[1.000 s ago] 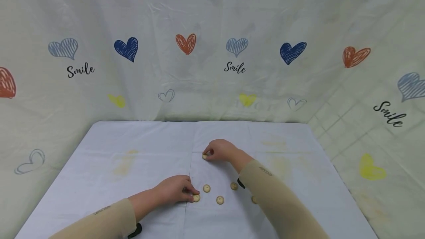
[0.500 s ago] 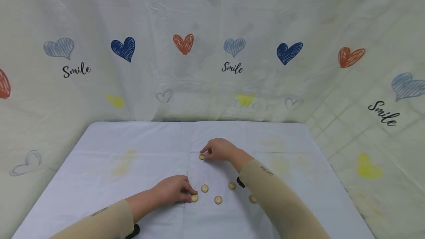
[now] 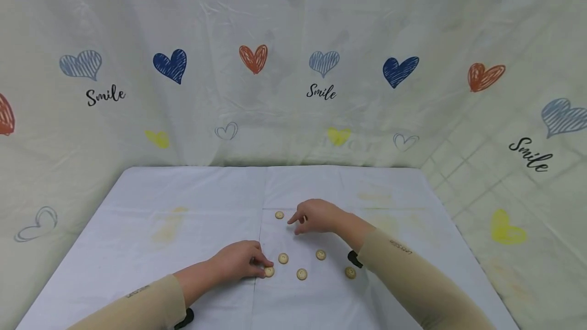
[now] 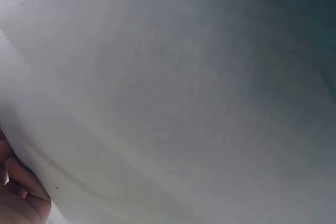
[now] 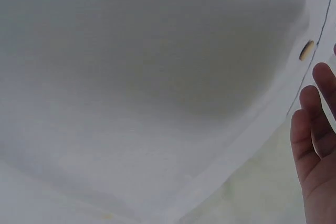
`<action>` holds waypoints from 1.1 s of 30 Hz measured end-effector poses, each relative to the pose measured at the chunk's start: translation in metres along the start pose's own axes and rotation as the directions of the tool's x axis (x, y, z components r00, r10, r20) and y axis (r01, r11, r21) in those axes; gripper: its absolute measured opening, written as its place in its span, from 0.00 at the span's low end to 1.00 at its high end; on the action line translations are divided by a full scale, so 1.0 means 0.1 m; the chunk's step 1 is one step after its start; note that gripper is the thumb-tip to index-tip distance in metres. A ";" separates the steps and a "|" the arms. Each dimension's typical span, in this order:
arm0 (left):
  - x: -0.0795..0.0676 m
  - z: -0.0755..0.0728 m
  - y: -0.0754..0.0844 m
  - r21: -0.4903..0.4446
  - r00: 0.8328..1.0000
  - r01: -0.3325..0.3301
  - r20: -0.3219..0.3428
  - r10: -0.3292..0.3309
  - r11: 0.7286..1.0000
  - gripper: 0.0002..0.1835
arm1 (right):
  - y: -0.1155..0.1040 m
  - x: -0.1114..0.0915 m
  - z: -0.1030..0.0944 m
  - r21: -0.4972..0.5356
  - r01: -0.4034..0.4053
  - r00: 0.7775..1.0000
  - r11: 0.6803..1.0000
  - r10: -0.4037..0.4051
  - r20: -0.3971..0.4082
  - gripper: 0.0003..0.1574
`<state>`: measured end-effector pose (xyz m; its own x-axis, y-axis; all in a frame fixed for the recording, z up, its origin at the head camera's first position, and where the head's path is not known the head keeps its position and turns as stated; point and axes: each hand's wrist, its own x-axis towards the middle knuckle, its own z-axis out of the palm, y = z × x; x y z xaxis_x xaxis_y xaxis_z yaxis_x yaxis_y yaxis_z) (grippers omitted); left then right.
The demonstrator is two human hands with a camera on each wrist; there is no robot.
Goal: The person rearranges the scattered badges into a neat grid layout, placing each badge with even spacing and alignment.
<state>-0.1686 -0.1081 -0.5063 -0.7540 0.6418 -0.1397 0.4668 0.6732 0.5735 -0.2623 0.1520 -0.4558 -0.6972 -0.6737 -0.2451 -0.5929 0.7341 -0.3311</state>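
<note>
Buttons (image 3: 301,274), six pale discs, lie spread across the white-covered surface (image 3: 202,195), well within its edges. The hands are apart from each other: the left hand (image 3: 238,260) pinches the leftmost button (image 3: 269,272) at its rim, while the right hand (image 3: 318,216) holds nothing, its fingers loosely extended just beside the far button (image 3: 279,215). The likeliest mishap seems a stray touch, since discs this thin would probably slide on cloth if a fingertip brushed them. The right sleeve (image 3: 412,269) appears near the rightmost button (image 3: 350,273), so a low sweep of that arm could drag it. An uneven pinch by the left hand might tip its button or nudge the neighbouring one (image 3: 283,258).
</note>
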 end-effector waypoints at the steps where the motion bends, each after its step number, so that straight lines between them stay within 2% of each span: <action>1: 0.00 0.00 0.00 -0.003 1.000 -0.001 -0.001 0.001 1.000 0.14 | 0.00 -0.06 0.01 0.005 -0.004 1.000 1.000 0.004 0.007 0.18; 10: -0.01 0.01 0.00 0.005 1.000 -0.011 -0.012 0.011 1.000 0.14 | 0.15 -0.58 0.10 0.000 -0.006 1.000 1.000 0.006 0.017 0.18; 17: -0.03 -0.01 0.02 -0.006 1.000 -0.019 -0.011 0.019 1.000 0.15 | 0.31 -0.84 0.12 0.010 0.067 0.998 0.998 -0.066 -0.012 0.18; 23: -0.01 -0.01 0.03 -0.002 1.000 -0.017 -0.009 0.017 1.000 0.14 | 0.37 -0.85 0.16 0.021 0.095 0.995 0.995 -0.095 -0.025 0.18; 28: -0.02 -0.02 0.02 -0.004 1.000 -0.020 -0.012 0.020 1.000 0.14 | 0.38 -0.77 0.23 0.036 0.095 0.996 0.995 -0.095 0.002 0.16; 33: -0.03 -0.04 0.02 -0.013 0.999 -0.031 -0.016 0.031 0.999 0.14 | 0.38 -0.71 0.29 0.009 0.121 0.992 0.993 -0.122 0.026 0.16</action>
<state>-0.1668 -0.1100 -0.5014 -0.7464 0.6565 -0.1090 0.4839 0.6479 0.5882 -0.2238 0.2255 -0.4777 -0.6092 -0.7599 -0.2267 -0.6693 0.6461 -0.3669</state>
